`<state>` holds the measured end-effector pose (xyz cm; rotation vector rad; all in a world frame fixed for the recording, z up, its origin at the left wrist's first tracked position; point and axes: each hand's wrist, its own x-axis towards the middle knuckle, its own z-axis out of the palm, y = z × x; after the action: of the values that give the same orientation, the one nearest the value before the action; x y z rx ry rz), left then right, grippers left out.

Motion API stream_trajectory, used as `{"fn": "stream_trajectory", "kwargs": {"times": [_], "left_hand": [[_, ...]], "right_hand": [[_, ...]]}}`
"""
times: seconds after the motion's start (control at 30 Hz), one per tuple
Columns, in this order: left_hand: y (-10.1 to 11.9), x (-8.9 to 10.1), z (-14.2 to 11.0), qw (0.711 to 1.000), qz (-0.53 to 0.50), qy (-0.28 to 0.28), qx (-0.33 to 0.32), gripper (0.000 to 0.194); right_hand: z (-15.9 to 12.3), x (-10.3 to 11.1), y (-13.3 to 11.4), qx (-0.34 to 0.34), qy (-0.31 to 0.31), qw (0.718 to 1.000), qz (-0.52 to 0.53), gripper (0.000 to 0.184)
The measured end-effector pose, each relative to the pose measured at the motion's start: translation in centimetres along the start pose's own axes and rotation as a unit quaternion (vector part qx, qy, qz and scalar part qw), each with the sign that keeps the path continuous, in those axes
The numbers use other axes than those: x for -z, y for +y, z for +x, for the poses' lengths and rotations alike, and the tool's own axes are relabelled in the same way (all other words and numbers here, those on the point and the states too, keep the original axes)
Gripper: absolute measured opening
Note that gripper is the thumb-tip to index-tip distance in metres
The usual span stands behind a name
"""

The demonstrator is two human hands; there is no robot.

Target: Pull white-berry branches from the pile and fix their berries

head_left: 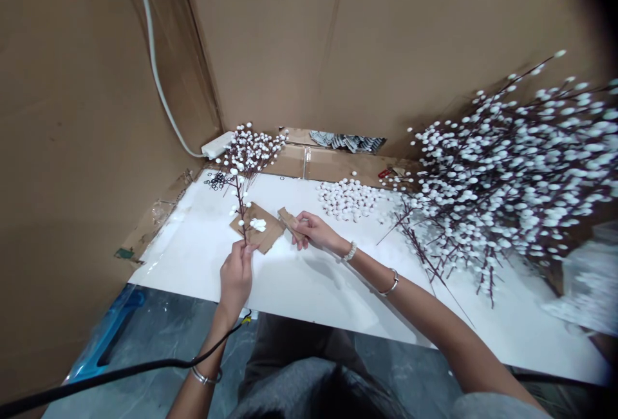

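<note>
My left hand [236,274] pinches the lower stem of a dark brown artificial berry branch [243,216], which stands upright with white berries along it. Between the fingers and thumb of my right hand [311,231] is a small strip of brown cardboard [291,222]. Behind the branch, a flat cardboard square [270,232] lies on the white tabletop [309,284]. A white blob [258,224] shows on that square; whether it is glue or a solid piece I cannot tell. The strip is close to the square's right corner.
Loose white berries [350,200] lie behind my right hand. A large heap of berry branches [502,181] fills the right side. At the back left are a smaller bunch [251,148], black rings [219,179] and a white power strip [217,145]. A black cable [145,365] crosses my left forearm.
</note>
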<state>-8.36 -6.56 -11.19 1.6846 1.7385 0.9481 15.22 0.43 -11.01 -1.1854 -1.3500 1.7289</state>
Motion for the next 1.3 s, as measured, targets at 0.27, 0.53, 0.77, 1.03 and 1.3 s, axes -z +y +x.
{"fn": "stream_trajectory", "kwargs": {"times": [0.27,0.53,0.77,1.03,1.3], "left_hand": [[0.7,0.0,-0.2,0.999,-0.036,-0.033,0.024,0.024],[0.3,0.0,0.0,0.988,-0.144,-0.012,0.056,0.03],[0.2,0.0,0.0,0.985,-0.158,-0.022,0.059,0.03],[0.0,0.0,0.1,0.988,-0.15,-0.02,0.042,0.028],[-0.4,0.0,0.0,0.987,-0.152,-0.013,0.046,0.029]], "right_hand": [[-0.6,-0.9,-1.6,-0.032,0.0,0.993,-0.112,0.025],[-0.7,-0.3,-0.9,-0.019,-0.002,0.996,-0.091,0.017],[-1.5,-0.5,-1.7,0.071,0.062,0.995,0.029,0.031],[-2.8,-0.4,-4.7,0.085,0.099,0.991,0.024,0.029],[-2.3,-0.4,-5.1,0.052,0.148,0.972,0.173,0.029]]}}
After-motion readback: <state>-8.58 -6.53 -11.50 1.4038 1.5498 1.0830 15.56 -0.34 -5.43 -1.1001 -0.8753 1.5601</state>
